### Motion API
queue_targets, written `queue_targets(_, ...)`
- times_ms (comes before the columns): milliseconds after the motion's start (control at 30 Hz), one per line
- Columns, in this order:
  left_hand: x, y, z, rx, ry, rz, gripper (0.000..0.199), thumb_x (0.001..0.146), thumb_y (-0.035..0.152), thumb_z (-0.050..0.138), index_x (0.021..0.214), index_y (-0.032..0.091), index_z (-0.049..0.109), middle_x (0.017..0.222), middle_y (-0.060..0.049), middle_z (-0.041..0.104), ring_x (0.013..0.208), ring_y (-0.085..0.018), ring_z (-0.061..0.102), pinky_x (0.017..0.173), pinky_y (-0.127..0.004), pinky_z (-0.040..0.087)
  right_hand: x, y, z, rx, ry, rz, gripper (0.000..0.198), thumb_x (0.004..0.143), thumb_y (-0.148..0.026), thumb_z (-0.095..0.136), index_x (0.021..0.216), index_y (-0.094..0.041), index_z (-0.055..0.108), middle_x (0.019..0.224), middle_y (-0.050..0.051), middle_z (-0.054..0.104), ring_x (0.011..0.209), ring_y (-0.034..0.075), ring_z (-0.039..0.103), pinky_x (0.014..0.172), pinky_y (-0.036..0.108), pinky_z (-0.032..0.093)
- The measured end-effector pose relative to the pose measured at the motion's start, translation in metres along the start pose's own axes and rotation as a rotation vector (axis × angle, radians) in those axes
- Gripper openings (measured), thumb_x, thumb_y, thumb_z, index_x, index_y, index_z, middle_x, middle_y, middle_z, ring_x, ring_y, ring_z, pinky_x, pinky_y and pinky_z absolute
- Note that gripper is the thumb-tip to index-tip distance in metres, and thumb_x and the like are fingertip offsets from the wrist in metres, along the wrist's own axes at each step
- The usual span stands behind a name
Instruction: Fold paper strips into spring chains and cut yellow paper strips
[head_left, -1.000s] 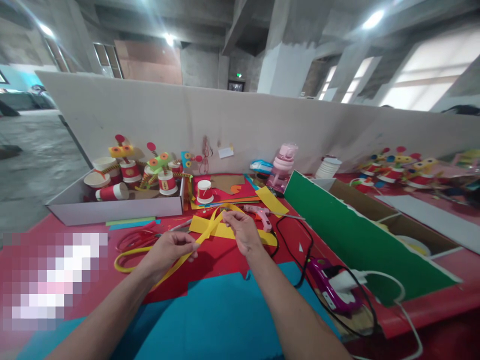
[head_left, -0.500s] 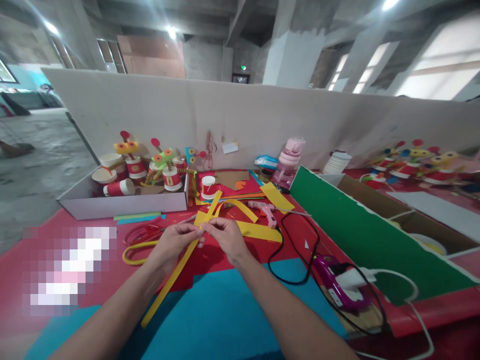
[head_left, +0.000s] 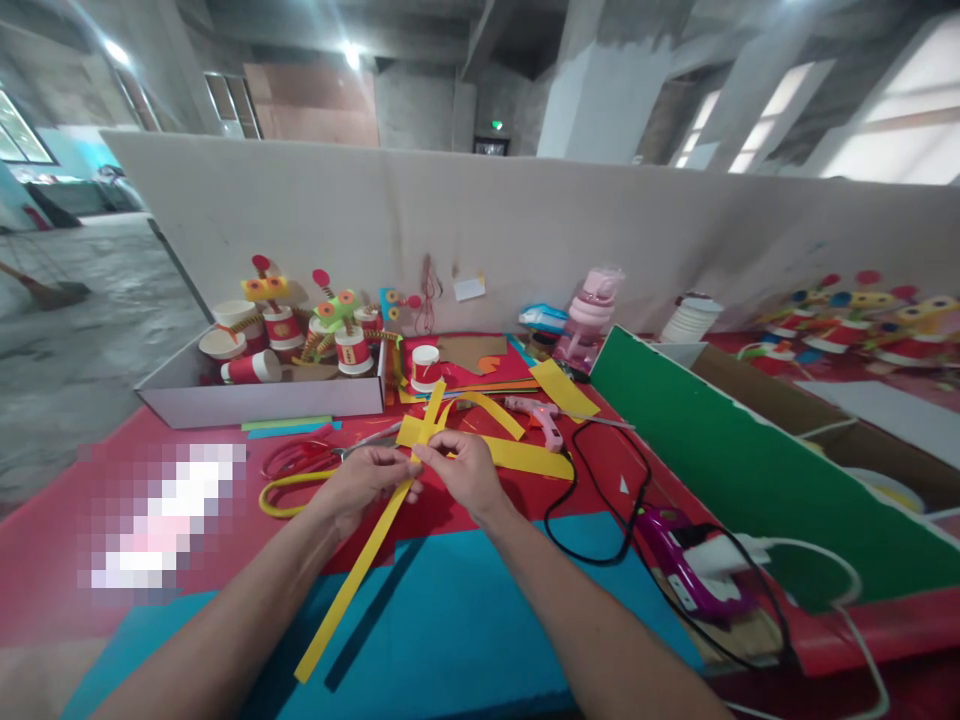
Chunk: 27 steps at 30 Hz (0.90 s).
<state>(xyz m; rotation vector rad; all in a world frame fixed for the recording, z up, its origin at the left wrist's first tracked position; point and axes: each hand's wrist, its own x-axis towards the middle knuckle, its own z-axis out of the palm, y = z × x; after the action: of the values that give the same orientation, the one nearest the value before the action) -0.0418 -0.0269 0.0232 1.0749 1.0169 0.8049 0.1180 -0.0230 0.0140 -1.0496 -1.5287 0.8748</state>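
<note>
Both my hands meet over the middle of the table, pinching a long yellow paper strip (head_left: 352,590). My left hand (head_left: 369,482) has thumb and fingers closed on it from the left. My right hand (head_left: 461,470) pinches it from the right, just above. One end slants down toward me over the blue sheet (head_left: 480,620); the other sticks up past my fingers. Just beyond lie a curved yellow strip (head_left: 491,408) and a flat yellow paper piece (head_left: 529,457). Scissors with yellow handles (head_left: 281,500) and a red-handled pair (head_left: 292,458) rest left of my hands.
A pink glue gun (head_left: 541,418) with a black cord lies right of my hands, near a purple power strip (head_left: 694,565). A green-sided box (head_left: 750,470) stands at right. At back left, a white box (head_left: 262,400) holds paper-cup figures (head_left: 351,345). A paper cup (head_left: 425,368) stands behind.
The view has shifted slightly, so the scene sits a little further right. Both hands still pinch the yellow strip; its lower end now hangs further over the blue sheet.
</note>
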Motion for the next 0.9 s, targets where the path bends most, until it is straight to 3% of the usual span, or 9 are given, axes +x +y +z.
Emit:
queue_targets(133,-0.001,0.001,0.0,0.04,0.0,-0.007,0.026,0.061,0.032,0.081,0.068,0.011,0.067,0.063,-0.009,0.071,0.053,-0.012,0.059,0.049,-0.021,0.036,0.0,0.001,-0.001,-0.004,-0.006,-0.001,0.027,0.077,-0.04,0.062,0.062,-0.018,0.064,0.063,0.0,0.063,0.062,0.014,0.056,0.062,0.024,0.043)
queue_targets(567,-0.007,0.001,0.009,0.053,-0.012,-0.054,0.026,0.063,0.033,0.079,0.066,0.011,0.067,0.066,-0.009,0.072,0.055,-0.012,0.061,0.053,-0.022,0.042,0.015,0.014,-0.028,0.065,0.119,0.068,0.033,0.073,-0.048,0.066,0.059,-0.019,0.059,0.057,-0.002,0.053,0.054,0.012,0.044,0.054,0.026,0.036)
queue_targets(700,-0.006,0.0,0.009,0.027,0.012,-0.077,0.028,0.062,0.035,0.081,0.071,0.011,0.069,0.064,-0.008,0.071,0.06,-0.016,0.065,0.058,-0.024,0.047,0.012,0.013,-0.024,0.044,0.077,0.059,0.033,0.074,-0.048,0.063,0.06,-0.019,0.06,0.057,-0.002,0.054,0.056,0.013,0.046,0.055,0.026,0.037)
queue_targets(900,-0.008,0.0,0.007,0.021,-0.071,-0.091,0.03,0.059,0.034,0.083,0.068,0.009,0.069,0.066,-0.01,0.072,0.057,-0.014,0.064,0.059,-0.024,0.048,0.007,0.008,-0.013,0.042,-0.008,0.036,0.029,0.076,-0.043,0.063,0.06,-0.018,0.061,0.059,-0.001,0.057,0.057,0.013,0.049,0.056,0.025,0.038)
